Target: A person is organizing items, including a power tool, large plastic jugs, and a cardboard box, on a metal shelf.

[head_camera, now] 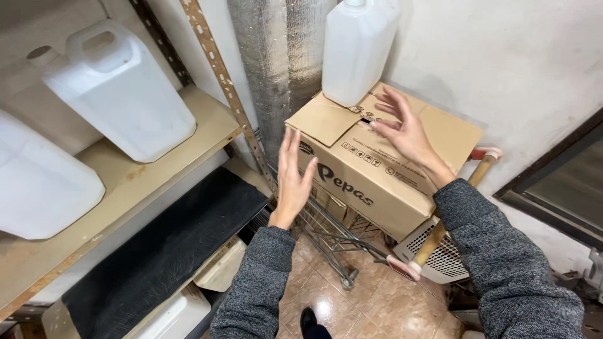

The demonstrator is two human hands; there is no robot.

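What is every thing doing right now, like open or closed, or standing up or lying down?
Cardboard box: flaps shut, tilted, resting on the cart.
Jug on the box: upright.
Jug on the shelf: capped, leaning over.
Wire cart: standing on the floor, carrying the box.
Left hand: open, beside the box's near corner.
Right hand: open, fingers spread over the box top.

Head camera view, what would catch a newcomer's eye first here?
Most striking is the brown cardboard box resting on a wire shopping cart at centre, with a white plastic jerrycan standing on its top. The left hand and right hand reach open toward it. Another white jerrycan sits on the shelf at left.
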